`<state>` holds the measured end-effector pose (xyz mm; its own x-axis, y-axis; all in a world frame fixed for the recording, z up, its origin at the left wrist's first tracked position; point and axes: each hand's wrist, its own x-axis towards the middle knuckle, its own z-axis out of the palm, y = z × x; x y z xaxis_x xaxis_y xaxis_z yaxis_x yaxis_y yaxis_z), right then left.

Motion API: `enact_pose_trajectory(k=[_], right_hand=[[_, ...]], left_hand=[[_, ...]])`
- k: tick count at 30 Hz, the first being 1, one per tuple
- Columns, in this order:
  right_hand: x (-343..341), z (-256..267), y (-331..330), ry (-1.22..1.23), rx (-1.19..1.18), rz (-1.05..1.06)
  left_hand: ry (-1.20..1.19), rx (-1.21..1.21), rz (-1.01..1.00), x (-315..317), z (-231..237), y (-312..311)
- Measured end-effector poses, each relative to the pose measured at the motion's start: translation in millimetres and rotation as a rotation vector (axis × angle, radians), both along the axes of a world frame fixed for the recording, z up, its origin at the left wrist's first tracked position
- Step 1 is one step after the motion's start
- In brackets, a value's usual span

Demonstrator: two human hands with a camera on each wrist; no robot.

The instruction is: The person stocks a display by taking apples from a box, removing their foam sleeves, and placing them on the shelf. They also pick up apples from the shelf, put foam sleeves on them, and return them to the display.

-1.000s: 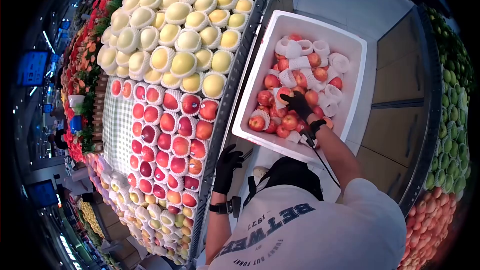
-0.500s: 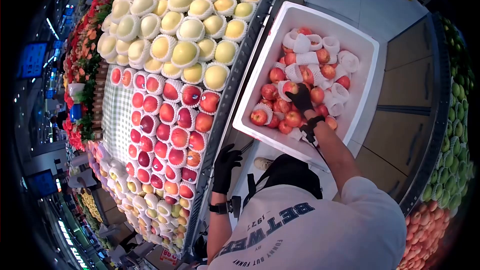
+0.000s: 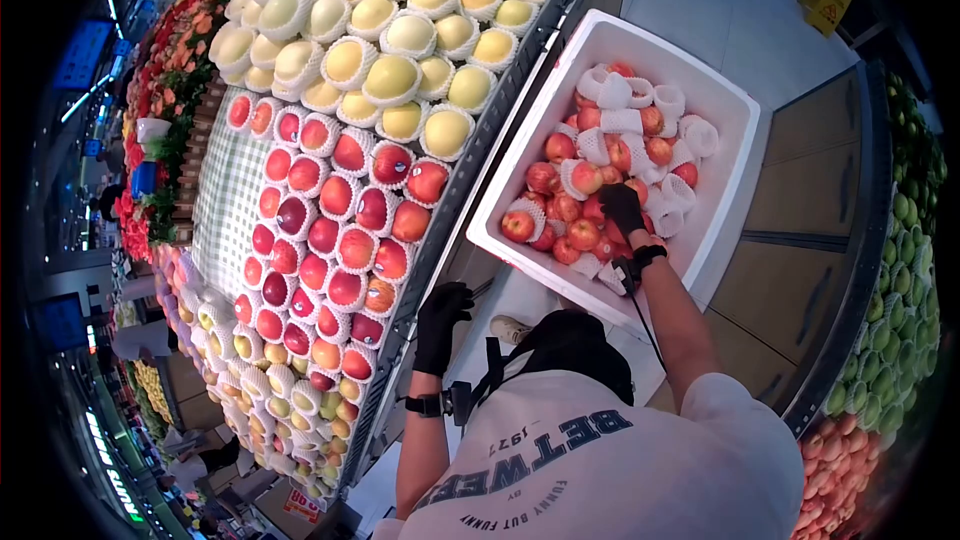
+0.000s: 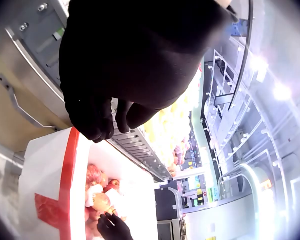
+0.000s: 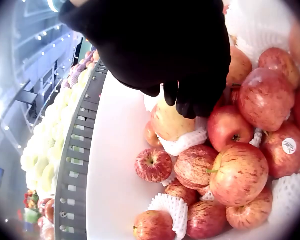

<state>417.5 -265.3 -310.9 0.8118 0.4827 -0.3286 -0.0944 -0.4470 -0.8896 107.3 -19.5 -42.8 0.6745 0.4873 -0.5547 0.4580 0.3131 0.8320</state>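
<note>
The right hand [image 3: 622, 208] reaches among apples [image 5: 238, 175], fingers beside a netted apple [image 5: 172, 121], grip unclear; the left hand [image 3: 441, 324] hangs loosely curled, empty.

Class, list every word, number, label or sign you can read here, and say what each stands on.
White T-shirt: "BETWEE", running out of sight
Same: "1977"
Same: "BY"
Same: "FUNNY BUT FUNNY"
Too small or blurred to read surely: yellow floor sign, lit sign, red-lettered card, apple sticker.
</note>
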Motion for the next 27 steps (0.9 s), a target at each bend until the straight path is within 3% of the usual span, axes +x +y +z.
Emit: enact_pose_trajectory(k=[1,3,5,6,8,11,12,13,15,18,20,22,26,27], right_hand=[[-2,6,0,0.064,0.014,0.038],[-6,11,2,-0.649,-0.276,0.314],[-9,9,4,-0.978,-0.35,0.432],[-13,16,6,-0.942,-0.289,0.417],[-22,31,15,-0.23,-0.268,0.269],[-38,59,9,-0.449,-0.27,0.439],[-53,76,11,0.071,0.041,0.113],[-58,88,15,0.085,-0.099,0.176],[-79,100,19,0.502,0.171,-0.169],[-94,76,8,-0.055,0.067,0.184],[-105,78,9,-0.409,-0.129,0.38],[-113,85,19,-0.842,-0.538,0.679],[-123,114,35,-1.092,-0.53,0.755],[-121,115,40,-0.832,-0.447,0.633]], left_hand=[[-0.004,-0.008,0.009,-5,-1,2],[-0.013,-0.021,0.028,-16,-2,7],[-0.041,-0.016,0.029,-27,-1,13],[-0.053,-0.013,0.027,-33,-1,16],[-0.08,-0.01,0.012,-47,1,21],[-0.133,-0.018,0.026,-72,4,31],[-0.151,-0.007,0.024,-81,5,36],[-0.168,0.002,0.022,-92,6,40],[-0.174,-0.01,0.105,-114,9,48],[-0.237,-0.014,0.189,-153,14,64],[-0.266,-0.014,0.238,-181,13,75],[-0.303,-0.018,0.285,-206,12,85],[-0.339,-0.02,0.375,-250,9,98],[-0.338,-0.02,0.398,-260,10,101]])
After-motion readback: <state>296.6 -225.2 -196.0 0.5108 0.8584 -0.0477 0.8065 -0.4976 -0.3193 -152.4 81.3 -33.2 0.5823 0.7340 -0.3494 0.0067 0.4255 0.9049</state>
